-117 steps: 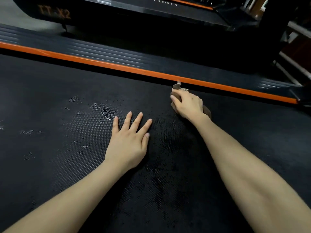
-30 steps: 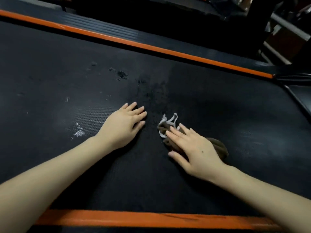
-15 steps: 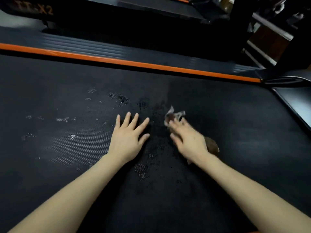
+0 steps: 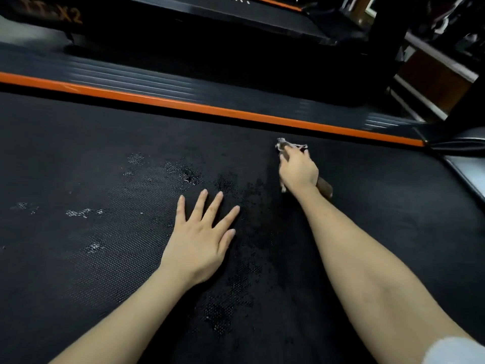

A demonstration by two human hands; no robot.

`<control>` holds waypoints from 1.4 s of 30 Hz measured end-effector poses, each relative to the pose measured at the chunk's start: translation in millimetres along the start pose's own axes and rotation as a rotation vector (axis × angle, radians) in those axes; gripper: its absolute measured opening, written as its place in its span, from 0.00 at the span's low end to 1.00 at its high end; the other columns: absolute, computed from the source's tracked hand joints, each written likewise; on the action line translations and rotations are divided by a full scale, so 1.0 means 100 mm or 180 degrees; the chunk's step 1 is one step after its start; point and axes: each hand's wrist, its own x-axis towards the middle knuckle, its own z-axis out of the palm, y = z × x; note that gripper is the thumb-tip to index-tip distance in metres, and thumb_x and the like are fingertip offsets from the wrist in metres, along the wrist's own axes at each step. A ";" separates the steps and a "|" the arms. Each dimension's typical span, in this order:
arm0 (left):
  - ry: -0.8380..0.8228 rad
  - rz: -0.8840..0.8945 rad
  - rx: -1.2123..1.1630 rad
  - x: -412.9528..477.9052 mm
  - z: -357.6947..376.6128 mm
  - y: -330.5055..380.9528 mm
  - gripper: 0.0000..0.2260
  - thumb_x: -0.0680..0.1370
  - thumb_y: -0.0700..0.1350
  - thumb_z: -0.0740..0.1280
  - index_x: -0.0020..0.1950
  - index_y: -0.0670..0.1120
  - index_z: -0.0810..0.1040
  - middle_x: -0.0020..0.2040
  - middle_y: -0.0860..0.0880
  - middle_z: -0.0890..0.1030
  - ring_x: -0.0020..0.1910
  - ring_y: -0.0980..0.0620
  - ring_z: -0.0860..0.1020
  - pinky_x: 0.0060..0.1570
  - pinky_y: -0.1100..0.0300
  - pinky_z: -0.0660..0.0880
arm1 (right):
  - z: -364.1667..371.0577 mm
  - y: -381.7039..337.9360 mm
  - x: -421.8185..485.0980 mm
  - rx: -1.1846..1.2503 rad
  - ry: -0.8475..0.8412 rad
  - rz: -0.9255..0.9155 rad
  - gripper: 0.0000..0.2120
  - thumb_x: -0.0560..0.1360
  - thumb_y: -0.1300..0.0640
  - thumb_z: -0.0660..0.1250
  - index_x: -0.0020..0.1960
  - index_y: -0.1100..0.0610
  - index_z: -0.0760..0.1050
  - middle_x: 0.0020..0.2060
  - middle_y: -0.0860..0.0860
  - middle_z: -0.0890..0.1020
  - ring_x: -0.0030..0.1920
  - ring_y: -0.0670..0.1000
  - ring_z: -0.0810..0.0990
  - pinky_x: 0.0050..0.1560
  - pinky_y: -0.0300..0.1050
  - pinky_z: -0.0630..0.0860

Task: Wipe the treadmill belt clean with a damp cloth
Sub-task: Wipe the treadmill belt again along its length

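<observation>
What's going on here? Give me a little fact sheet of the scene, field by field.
surface: black treadmill belt, textured
left hand: flat on the belt, fingers spread
right hand: holds the bunched cloth against the belt, near the orange strip
cloth: brown, pale edge poking out past the fingers
dirt: pale marks left of the left hand

- Orange strip (image 4: 210, 110): runs along the far edge, left to right, dipping toward the right.
- Ribbed rail (image 4: 131, 77): dark, grooved lengthwise, just behind the strip (blurred).
- Second machine (image 4: 262, 14): behind the rail, black; faint orange lettering (image 4: 65, 15) at upper left, not legible.
- Black post (image 4: 385, 35): upright, upper right.
- Brown panel (image 4: 433, 74): right of the post, crossed by pale bars.
- Glossy dark cover (image 4: 459, 143): at the strip's right end.
</observation>
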 end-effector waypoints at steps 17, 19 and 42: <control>0.0270 0.0035 0.0210 0.03 0.11 -0.01 0.23 0.81 0.57 0.43 0.74 0.56 0.63 0.74 0.45 0.64 0.74 0.40 0.58 0.68 0.34 0.53 | 0.04 0.13 0.77 -0.0268 0.0355 0.0460 0.14 0.79 0.55 0.57 0.61 0.56 0.75 0.59 0.58 0.78 0.61 0.62 0.74 0.57 0.51 0.71; 0.0246 0.0053 0.0238 0.02 0.12 -0.01 0.23 0.81 0.57 0.43 0.74 0.56 0.63 0.74 0.44 0.64 0.74 0.40 0.58 0.68 0.34 0.53 | 0.12 -0.06 0.69 -0.0271 0.0252 0.0022 0.13 0.79 0.54 0.57 0.59 0.53 0.76 0.57 0.58 0.79 0.58 0.61 0.76 0.54 0.49 0.72; 0.0085 -0.0035 0.0283 0.03 0.08 0.02 0.25 0.80 0.57 0.42 0.74 0.56 0.62 0.75 0.45 0.63 0.75 0.40 0.57 0.69 0.33 0.53 | 0.06 -0.19 -0.78 0.0344 -0.0188 -0.1892 0.17 0.80 0.53 0.58 0.66 0.54 0.74 0.66 0.53 0.74 0.68 0.56 0.70 0.65 0.52 0.70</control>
